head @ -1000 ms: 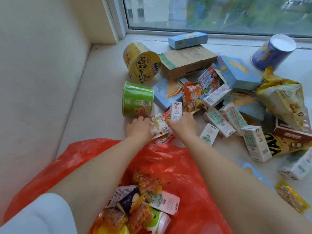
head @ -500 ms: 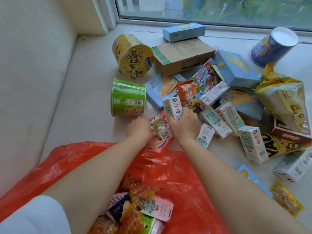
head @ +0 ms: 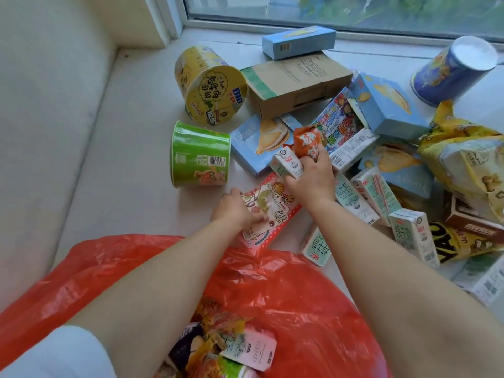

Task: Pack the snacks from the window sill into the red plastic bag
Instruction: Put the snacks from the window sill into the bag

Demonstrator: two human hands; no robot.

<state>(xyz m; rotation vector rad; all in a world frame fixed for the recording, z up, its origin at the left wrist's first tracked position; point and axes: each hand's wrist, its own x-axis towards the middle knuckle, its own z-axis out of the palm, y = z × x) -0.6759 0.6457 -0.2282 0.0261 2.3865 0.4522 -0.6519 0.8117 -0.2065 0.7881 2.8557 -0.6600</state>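
Two hands at work on the sill (head: 131,170), both loaded. Right hand (head: 308,178) has fingers curled round two items at once: a small milk carton (head: 287,166) and an orange packet (head: 306,141), both lifted off the pile. Left hand (head: 237,211) pinches the near end of a pink pouch (head: 268,205); the pouch looks part raised, its far end tucked under the right wrist.

Red bag (head: 286,290) lies open at the near edge of the sill, mouth toward the person, between and under the forearms. Several packets and a pink-ended carton (head: 249,347) already sit inside.

Still unpacked on the sill: green cup (head: 200,154) and yellow cup (head: 210,83) on their sides toward the left, brown box (head: 296,80) and blue box (head: 298,42) near the window edge, blue tub (head: 454,69) at the far right, more milk cartons (head: 411,236) and a yellow bag (head: 463,159) heaped on the right.

Step, as I read it: gathering a handful, not yet carried to the bag. Task is early to middling; most of the pile remains.

Next move calls for drawing both hands back over the bag mouth and letting go there. Right-hand hold on two things looks crowded, so the carton could slip. Bag mouth is slack, may need spreading.
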